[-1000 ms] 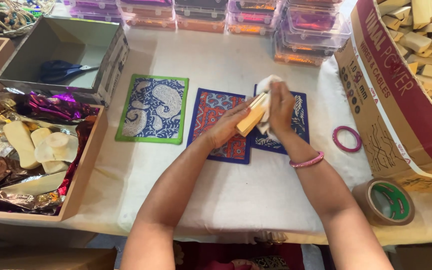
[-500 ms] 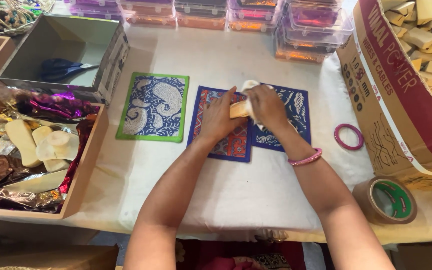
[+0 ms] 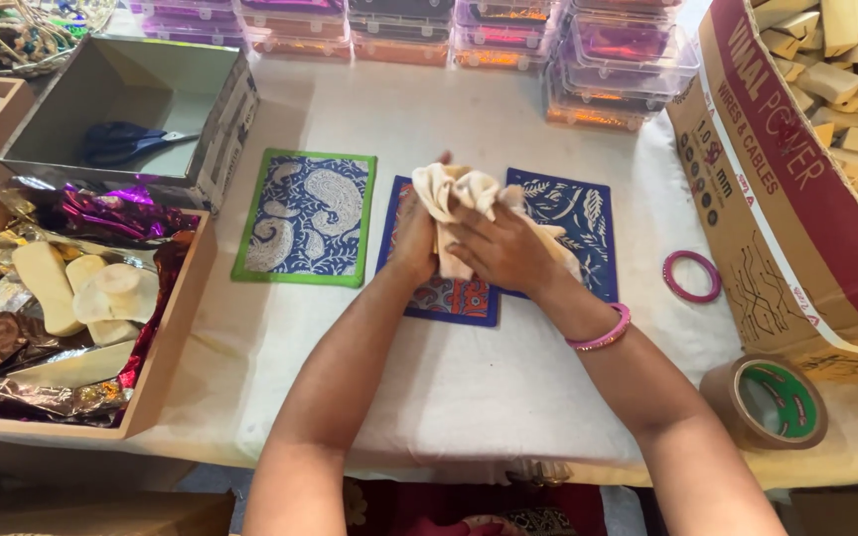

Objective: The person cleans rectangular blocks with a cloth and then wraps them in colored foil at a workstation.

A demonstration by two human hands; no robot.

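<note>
My left hand (image 3: 415,233) and my right hand (image 3: 504,246) are pressed together around a bunched cream cloth (image 3: 459,194), which wraps whatever is inside it. They hover over a red and blue patterned mat (image 3: 444,296) on the white table. A green-bordered blue paisley mat (image 3: 305,214) lies to the left, and a dark blue leaf-patterned mat (image 3: 573,218) lies to the right, partly under my right hand. A pink bangle sits on my right wrist (image 3: 600,335).
An open grey box (image 3: 220,119) at the back left holds scissors (image 3: 121,142). A wooden tray (image 3: 166,337) of cream pieces and foil is at the left. A cardboard carton (image 3: 796,199) of wooden blocks, a pink ring (image 3: 692,275) and brown tape (image 3: 772,402) are on the right. Clear plastic boxes (image 3: 508,30) line the back.
A second ago a tan wooden piece showed between my hands with the cloth behind it. Now the cloth is bunched over it and both hands close around the bundle.
</note>
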